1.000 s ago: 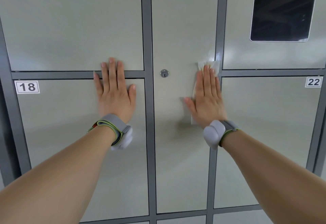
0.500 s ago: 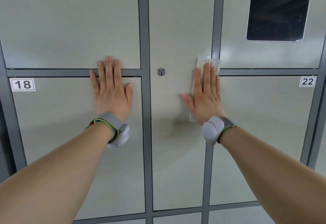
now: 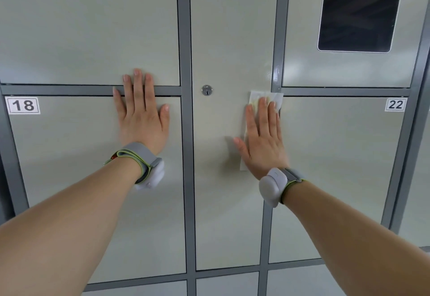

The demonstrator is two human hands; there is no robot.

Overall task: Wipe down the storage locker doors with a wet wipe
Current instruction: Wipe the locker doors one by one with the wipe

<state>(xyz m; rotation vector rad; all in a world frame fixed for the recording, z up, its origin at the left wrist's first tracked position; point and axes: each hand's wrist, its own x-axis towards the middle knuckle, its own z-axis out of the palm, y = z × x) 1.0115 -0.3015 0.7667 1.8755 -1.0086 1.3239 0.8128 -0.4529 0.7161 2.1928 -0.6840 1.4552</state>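
Pale grey-green locker doors with dark grey frames fill the view. My right hand (image 3: 263, 142) lies flat with straight fingers on a white wet wipe (image 3: 267, 96), pressing it against the right edge of the tall middle door (image 3: 230, 191). The wipe shows above my fingertips and along the left side of my palm. My left hand (image 3: 142, 116) rests flat and spread on the door numbered 18 (image 3: 69, 167), its fingertips reaching over the horizontal frame bar. A round keyhole lock (image 3: 206, 90) sits on the middle door between my hands.
A door labelled 22 (image 3: 337, 167) is to the right. Above it a door carries a dark glass panel (image 3: 358, 9). A wet streak shines on the vertical frame bar (image 3: 277, 74) just above the wipe. More doors show along the bottom edge.
My right hand and the wipe have slid a little way down the middle door's right edge, off the frame crossing. My left hand has stayed flat in the same place.
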